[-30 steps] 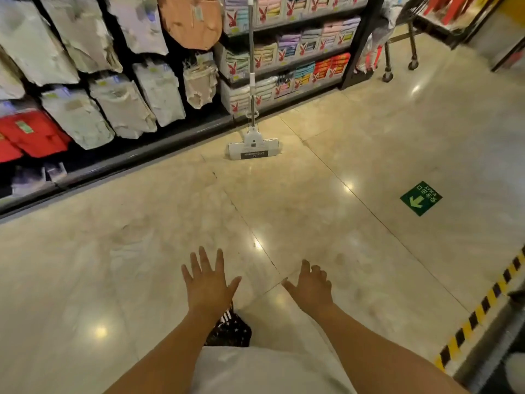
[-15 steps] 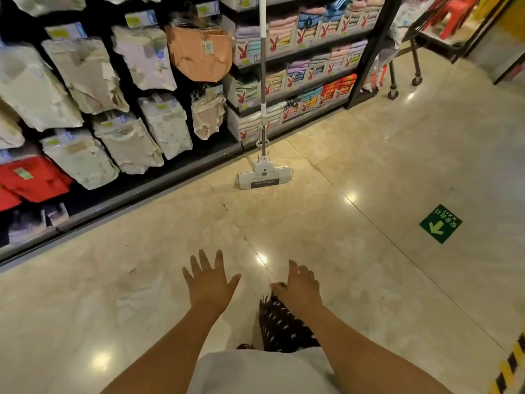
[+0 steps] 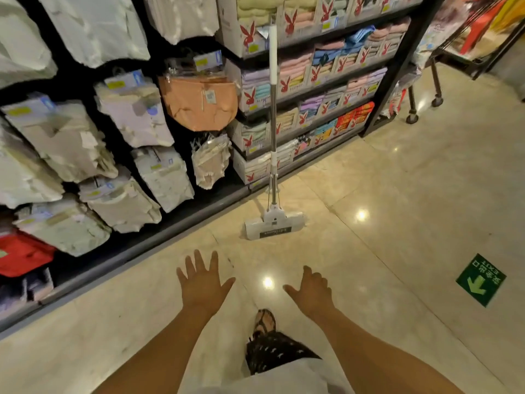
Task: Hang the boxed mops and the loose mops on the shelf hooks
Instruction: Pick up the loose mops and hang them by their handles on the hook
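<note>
Hands open and empty above a glossy beige tiled floor [image 3: 397,223], with a loose mop standing ahead.

Nearest, below and between the two hands, a foot in a black strappy sandal [image 3: 264,322] steps out from under a dark patterned hem. The left grip [image 3: 203,282] is wide, its fingers straight and splayed, holding nothing. The right grip [image 3: 312,288] just beside it is loosely open with slightly bent fingers, also holding nothing. To the right of the right grip, a green arrow sticker [image 3: 481,280] lies on the floor. Ahead of both grips and well apart from them, the white flat-headed mop with a silver and white pole [image 3: 274,224] stands upright. Its head rests on the floor and its pole is against the black shelf of rabbit-logo towel boxes [image 3: 301,78]. Beyond the left grip, pale bagged textile packs [image 3: 133,115] hang in rows.
</note>
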{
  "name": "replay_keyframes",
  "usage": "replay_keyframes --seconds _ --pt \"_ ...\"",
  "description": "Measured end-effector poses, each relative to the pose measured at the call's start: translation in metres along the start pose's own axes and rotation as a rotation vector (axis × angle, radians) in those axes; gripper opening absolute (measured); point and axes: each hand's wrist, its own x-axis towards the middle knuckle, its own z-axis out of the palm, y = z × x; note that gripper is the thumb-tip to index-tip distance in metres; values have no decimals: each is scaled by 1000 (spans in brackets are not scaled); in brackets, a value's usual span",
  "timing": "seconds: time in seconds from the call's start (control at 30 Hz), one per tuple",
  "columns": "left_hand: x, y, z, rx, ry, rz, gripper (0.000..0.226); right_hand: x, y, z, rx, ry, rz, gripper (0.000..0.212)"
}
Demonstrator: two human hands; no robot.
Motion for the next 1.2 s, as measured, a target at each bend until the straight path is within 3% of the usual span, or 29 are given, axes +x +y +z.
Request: replay_keyframes --seconds 0.2,0.37,0.53,0.7,0.9,1.2 --pt "89 30 -69 -80 48 22 81 99 -60 -85 73 86 -10 79" --pt "149 29 -78 -59 -59 42 82 147 -90 -92 -22 -5 -36 80" --pt "260 20 -119 -5 -4 80 83 206 -106 -112 -41 -61 37 77" --pt "368 20 -176 -49 41 167 85 276 -153 -167 103 31 129 69" --pt "462 50 -230 -148 41 298 86 340 -232 -216 272 149 88 68" --pt "531 140 -274 -696 -27 314 86 399 -150 -246 -29 72 188 67"
